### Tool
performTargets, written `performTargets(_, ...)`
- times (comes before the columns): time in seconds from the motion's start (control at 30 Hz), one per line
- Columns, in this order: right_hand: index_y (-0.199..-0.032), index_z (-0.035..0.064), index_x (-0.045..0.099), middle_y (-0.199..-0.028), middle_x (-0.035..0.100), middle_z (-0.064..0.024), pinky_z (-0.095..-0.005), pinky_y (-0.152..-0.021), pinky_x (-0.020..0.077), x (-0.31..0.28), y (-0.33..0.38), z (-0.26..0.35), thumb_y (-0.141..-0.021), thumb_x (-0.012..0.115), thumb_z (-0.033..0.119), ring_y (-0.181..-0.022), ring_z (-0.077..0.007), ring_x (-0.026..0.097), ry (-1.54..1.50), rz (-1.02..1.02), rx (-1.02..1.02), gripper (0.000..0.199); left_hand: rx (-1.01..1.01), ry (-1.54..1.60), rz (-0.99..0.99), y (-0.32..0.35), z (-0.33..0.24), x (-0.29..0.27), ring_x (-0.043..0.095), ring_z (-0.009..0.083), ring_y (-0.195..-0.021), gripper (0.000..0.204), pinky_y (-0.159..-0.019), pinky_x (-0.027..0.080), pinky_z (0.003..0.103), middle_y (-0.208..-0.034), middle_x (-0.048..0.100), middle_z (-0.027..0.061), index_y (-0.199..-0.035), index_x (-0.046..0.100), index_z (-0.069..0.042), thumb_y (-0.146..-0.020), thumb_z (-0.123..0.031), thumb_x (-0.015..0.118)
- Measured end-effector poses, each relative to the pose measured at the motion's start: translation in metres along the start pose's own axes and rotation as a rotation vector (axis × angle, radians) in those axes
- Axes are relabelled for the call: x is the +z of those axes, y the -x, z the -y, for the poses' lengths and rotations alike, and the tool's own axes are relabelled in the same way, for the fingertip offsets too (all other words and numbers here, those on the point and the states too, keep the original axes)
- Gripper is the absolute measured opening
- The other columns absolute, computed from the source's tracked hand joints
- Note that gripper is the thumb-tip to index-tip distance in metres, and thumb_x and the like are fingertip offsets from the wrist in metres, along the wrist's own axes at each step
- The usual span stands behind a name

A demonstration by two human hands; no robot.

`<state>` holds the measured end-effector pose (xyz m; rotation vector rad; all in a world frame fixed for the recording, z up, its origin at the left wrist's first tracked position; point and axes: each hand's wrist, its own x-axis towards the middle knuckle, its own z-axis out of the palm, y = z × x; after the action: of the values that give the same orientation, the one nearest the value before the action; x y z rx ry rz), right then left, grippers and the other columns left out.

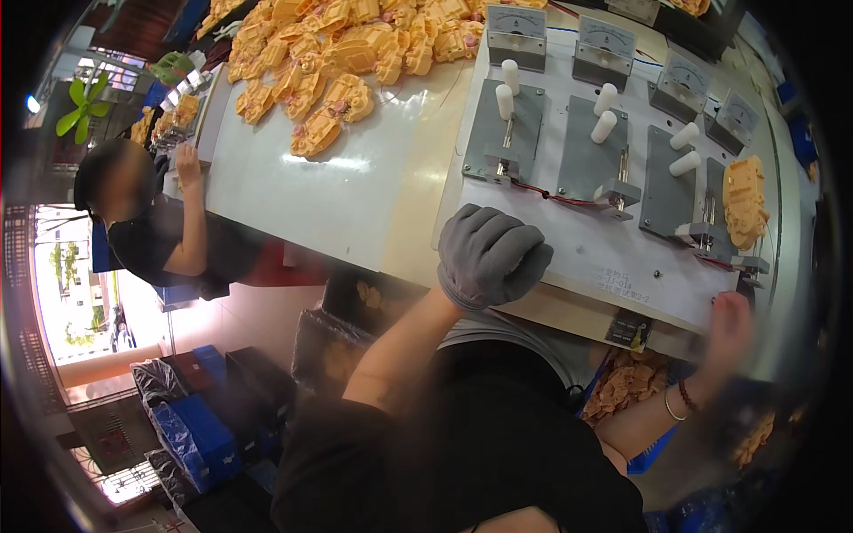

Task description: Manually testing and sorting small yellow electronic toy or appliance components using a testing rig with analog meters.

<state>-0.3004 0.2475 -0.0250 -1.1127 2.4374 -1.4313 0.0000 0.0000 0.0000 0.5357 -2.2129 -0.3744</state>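
My left hand [491,258], in a grey glove, is closed in a fist over the near edge of the white board [586,244]; nothing shows in it. My bare right hand [729,324] is blurred at the board's right front corner, its fingers close to the metal end of the last test fixture [751,266]. Whether it grips anything I cannot make out. Just beyond it, an orange moulded plastic part [745,202] lies on the rightmost fixture. Several grey fixture plates [506,124] with white-handled clamps [604,126] stand in a row, red and black wires [560,197] running between them.
Dial meters [516,37] line the back of the board. A heap of orange plastic parts [355,49] covers the table's far left. Another person [169,222] works at the left. More parts fill a bin [626,386] below the table; blue crates [191,435] stand lower left.
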Motion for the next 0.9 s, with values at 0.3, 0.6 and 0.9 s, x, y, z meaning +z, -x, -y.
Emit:
performTargets(0.3, -0.092, 0.0018, 0.061, -0.08, 0.054, 0.0038, -0.0177, -0.061, 0.0366, 0.017, 0.001, 0.015, -0.088, 0.066, 0.003, -0.068, -0.0026, 0.045, -0.183, -0.065, 0.081, 0.007, 0.026, -0.1, -0.069, 0.004, 0.005, 0.002, 0.058, 0.0249, -0.061, 0.012, -0.062, 0.045, 0.037, -0.069, 0.061, 0.005, -0.076, 0.063, -0.009, -0.069, -0.007, 0.072)
performTargets(0.6, -0.081, -0.0001, 0.061, -0.069, 0.049, 0.0007, -0.0219, -0.052, 0.0309, 0.029, 0.002, 0.026, -0.082, 0.069, 0.005, -0.058, -0.006, 0.036, -0.149, -0.182, -0.028, 0.01, -0.003, -0.129, -0.048, 0.0, -0.005, 0.001, 0.058, 0.0271, -0.062, 0.01, -0.063, 0.046, 0.037, -0.069, 0.062, 0.0073, -0.075, 0.06, -0.009, -0.071, -0.001, 0.065)
performTargets(0.9, -0.076, -0.0005, 0.058, -0.063, 0.043, -0.0009, -0.0252, -0.05, 0.0286, 0.033, -0.004, 0.037, -0.078, 0.07, 0.005, -0.056, -0.0085, 0.034, -0.081, -0.271, -0.034, 0.013, -0.031, -0.144, -0.067, 0.003, -0.003, 0.007, 0.058, 0.0287, -0.064, 0.009, -0.062, 0.047, 0.038, -0.07, 0.062, 0.0082, -0.073, 0.061, -0.007, -0.069, 0.001, 0.064)
